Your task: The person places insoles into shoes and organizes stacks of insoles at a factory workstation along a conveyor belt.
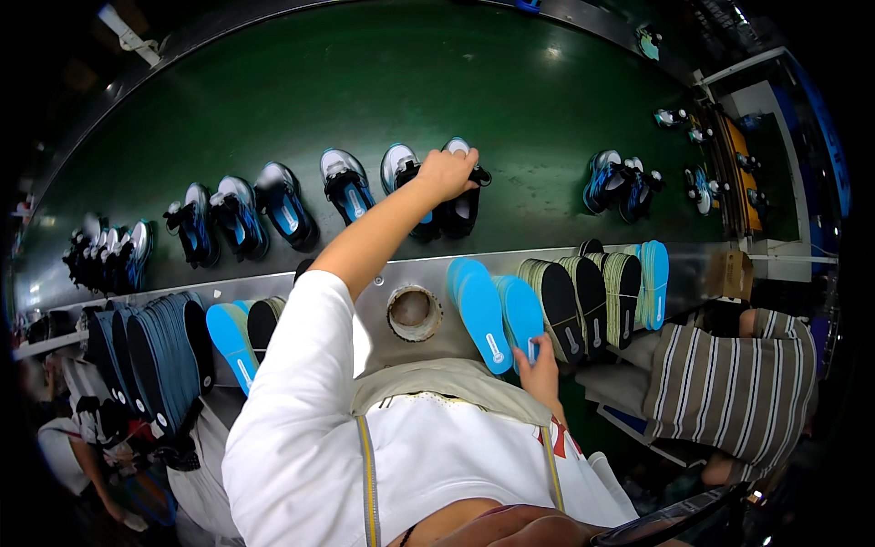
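My left hand (448,173) reaches across to a silver and black sneaker (460,211) on the green conveyor belt. Its fingers are closed on the upper near the tongue, and they hide part of the shoe. Just to the left, a second sneaker (398,159) is partly covered by my forearm. Down by the metal edge, my right hand (540,369) pinches the heel end of a blue insole (521,312). Another blue insole (476,305) lies beside it on the left, at the top of a stack.
More sneakers (287,205) line the green belt (529,91) to the left, with a pair (602,182) to the right. Black insole bundles (551,292) and blue ones (653,283) stand along the metal ledge (419,273), which has a round hole (415,313). A person in a striped top (729,392) is at right.
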{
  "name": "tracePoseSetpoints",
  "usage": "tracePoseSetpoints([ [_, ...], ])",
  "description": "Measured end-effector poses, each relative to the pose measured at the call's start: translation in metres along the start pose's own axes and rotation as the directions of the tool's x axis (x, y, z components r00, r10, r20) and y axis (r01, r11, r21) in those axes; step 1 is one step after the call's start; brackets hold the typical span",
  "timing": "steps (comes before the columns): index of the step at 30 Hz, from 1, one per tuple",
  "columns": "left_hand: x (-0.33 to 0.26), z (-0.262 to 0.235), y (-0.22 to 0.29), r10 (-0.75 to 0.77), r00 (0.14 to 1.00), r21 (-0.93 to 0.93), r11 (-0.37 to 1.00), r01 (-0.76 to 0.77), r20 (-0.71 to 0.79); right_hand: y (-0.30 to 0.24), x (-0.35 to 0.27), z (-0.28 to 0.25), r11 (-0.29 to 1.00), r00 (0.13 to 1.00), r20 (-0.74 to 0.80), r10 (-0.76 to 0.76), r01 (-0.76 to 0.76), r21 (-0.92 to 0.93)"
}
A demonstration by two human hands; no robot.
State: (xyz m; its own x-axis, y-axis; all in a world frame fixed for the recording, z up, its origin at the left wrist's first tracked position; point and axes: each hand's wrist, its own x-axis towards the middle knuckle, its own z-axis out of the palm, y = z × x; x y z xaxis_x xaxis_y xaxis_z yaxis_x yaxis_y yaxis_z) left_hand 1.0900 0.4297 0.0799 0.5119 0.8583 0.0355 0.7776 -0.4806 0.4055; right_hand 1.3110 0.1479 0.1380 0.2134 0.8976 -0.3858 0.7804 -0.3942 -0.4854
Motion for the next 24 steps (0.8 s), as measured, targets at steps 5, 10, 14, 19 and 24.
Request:
tracePoseSetpoints([
  [5, 0.01, 0.024, -0.003, -0.064, 0.995, -0.052, 0.997, 0.06, -0.072, -0.015, 0.009, -0.051, 0.963, 0.962, -0.06, -0.268, 0.269, 0.019],
  [10, 0.013, 0.014, -0.003, -0.114, 0.993, -0.173, 0.979, 0.107, -0.03, -0.068, 0.091, -0.06, 0.874, 0.891, -0.051, -0.45, 0.452, 0.178],
  [14, 0.014, 0.011, 0.001, -0.179, 0.983, -0.268, 0.946, 0.183, 0.041, -0.095, 0.161, -0.037, 0.887, 0.944, 0.313, -0.106, -0.052, 0.458],
  [19, 0.015, 0.022, -0.01, -0.21, 0.975, -0.329, 0.918, 0.22, 0.068, -0.116, 0.216, 0.0, 0.989, 0.946, 0.292, -0.142, 0.148, 0.002],
  [24, 0.018, 0.021, -0.013, -0.185, 0.974, -0.385, 0.896, 0.222, 0.13, -0.103, 0.239, 0.057, 0.753, 0.823, 0.176, -0.54, 0.565, -0.337],
])
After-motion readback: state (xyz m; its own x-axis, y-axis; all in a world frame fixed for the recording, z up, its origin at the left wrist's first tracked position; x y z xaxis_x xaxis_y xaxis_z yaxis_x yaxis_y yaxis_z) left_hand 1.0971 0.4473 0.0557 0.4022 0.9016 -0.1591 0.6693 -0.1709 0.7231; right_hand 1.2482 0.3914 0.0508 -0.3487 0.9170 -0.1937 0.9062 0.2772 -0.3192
